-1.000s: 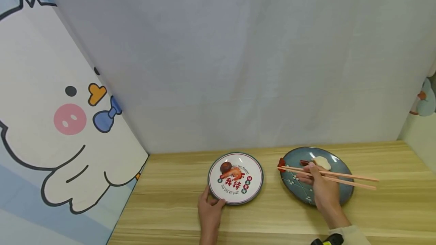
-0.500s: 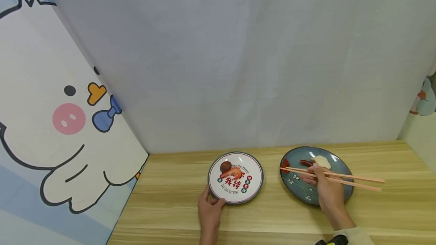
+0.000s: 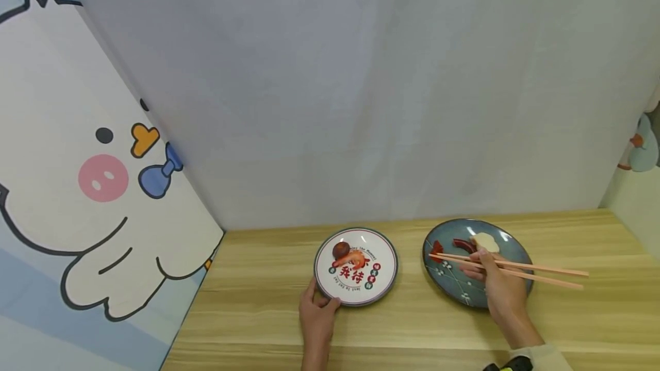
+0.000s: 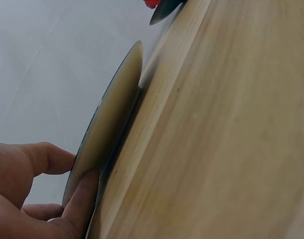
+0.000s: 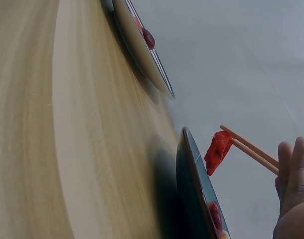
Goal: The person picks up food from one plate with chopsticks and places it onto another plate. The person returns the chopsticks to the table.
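My left hand [image 3: 317,322] grips the near-left rim of a white plate [image 3: 356,293] with red lettering. In the left wrist view its fingers [image 4: 84,199] reach under the plate's edge. On that plate lie a shrimp [image 3: 356,258] and a round brown piece [image 3: 341,250]. My right hand [image 3: 505,296] holds a pair of chopsticks [image 3: 552,269] over a blue plate [image 3: 456,288]. Their tips pinch a red, wrinkled food piece [image 5: 219,149], raised just above the blue plate's left rim in the right wrist view. A dark red curved piece [image 3: 464,245] and a whitish piece [image 3: 486,241] rest on the blue plate.
Both plates stand on a wood-grain table [image 3: 247,302], with a strip of tabletop between them. A pale grey cloth [image 3: 361,102] hangs behind the table. On the left is a panel [image 3: 51,119] with a cartoon figure.
My right hand and the chopsticks have moved a little to the right. The red piece has shifted from the blue plate's left rim to over the plate. My left hand stays put.
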`<move>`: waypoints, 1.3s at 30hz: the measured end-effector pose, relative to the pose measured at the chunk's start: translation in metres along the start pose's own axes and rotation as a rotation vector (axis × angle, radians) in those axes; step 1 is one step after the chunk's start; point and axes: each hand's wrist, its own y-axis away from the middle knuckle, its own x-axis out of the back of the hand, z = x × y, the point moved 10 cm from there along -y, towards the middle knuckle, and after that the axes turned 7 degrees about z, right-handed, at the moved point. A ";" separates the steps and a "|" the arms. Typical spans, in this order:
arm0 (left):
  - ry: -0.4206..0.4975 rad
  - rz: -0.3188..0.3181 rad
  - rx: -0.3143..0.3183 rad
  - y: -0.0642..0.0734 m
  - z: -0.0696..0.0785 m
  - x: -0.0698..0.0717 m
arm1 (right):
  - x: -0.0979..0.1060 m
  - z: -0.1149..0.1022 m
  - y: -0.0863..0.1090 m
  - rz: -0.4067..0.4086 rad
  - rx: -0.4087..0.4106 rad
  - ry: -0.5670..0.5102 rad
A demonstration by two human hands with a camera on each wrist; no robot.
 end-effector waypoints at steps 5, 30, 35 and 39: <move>0.012 -0.008 -0.018 0.002 0.004 0.002 | 0.006 -0.002 0.000 0.019 0.024 -0.019; 0.008 0.002 -0.029 0.001 0.002 0.001 | 0.031 0.002 0.001 0.032 -0.003 0.005; 0.007 0.000 -0.047 0.001 0.004 0.001 | 0.036 0.003 0.000 0.035 -0.010 -0.008; 0.013 -0.002 -0.052 0.001 0.004 0.000 | 0.040 0.002 0.000 0.040 -0.016 -0.023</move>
